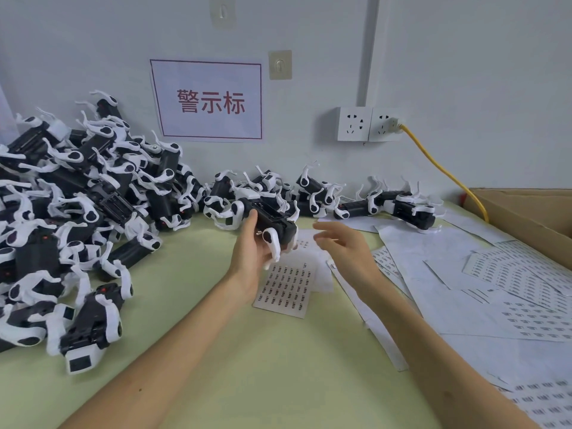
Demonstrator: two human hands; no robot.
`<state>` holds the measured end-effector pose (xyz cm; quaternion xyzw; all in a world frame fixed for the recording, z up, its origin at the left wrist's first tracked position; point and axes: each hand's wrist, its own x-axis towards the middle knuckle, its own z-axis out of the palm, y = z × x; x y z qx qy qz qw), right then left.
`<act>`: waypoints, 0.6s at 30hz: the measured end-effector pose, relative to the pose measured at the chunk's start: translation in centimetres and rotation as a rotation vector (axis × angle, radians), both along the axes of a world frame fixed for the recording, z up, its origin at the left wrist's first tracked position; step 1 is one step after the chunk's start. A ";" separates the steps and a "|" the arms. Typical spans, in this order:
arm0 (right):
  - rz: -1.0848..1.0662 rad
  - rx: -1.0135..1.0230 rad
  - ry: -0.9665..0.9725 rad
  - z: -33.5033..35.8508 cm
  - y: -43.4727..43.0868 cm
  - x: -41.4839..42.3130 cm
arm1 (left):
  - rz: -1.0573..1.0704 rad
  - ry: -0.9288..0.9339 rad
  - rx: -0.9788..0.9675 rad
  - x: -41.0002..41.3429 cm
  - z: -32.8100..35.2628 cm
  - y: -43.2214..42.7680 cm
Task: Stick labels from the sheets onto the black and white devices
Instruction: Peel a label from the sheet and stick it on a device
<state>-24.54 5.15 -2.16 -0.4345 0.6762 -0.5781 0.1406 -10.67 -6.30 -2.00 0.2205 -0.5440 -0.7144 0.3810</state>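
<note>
My left hand (252,252) grips a black and white device (274,226) and holds it up above the table, just over a label sheet (288,286) printed with rows of small dark labels. My right hand (343,246) hovers to the right of the device with its fingers spread and relaxed, holding nothing that I can make out. A large pile of the same devices (71,212) fills the left side of the table. A smaller row of devices (387,202) lies along the wall behind my hands.
More label sheets and blank backing papers (495,289) cover the right side of the pale green table (247,366). A cardboard box (532,218) stands at the far right. A yellow cable (445,171) runs from the wall socket (368,123) down behind the box.
</note>
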 end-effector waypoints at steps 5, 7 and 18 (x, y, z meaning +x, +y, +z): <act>-0.140 0.434 0.447 -2.2 -0.8 -0.7 | 0.003 0.045 0.047 0.6 0.3 -0.8; -0.087 0.513 0.564 -2.8 -1.3 -0.3 | -0.037 0.073 0.123 0.9 0.5 -1.1; -0.073 0.235 0.390 -2.5 -1.3 -0.2 | 0.051 -0.033 0.241 1.5 1.1 -1.9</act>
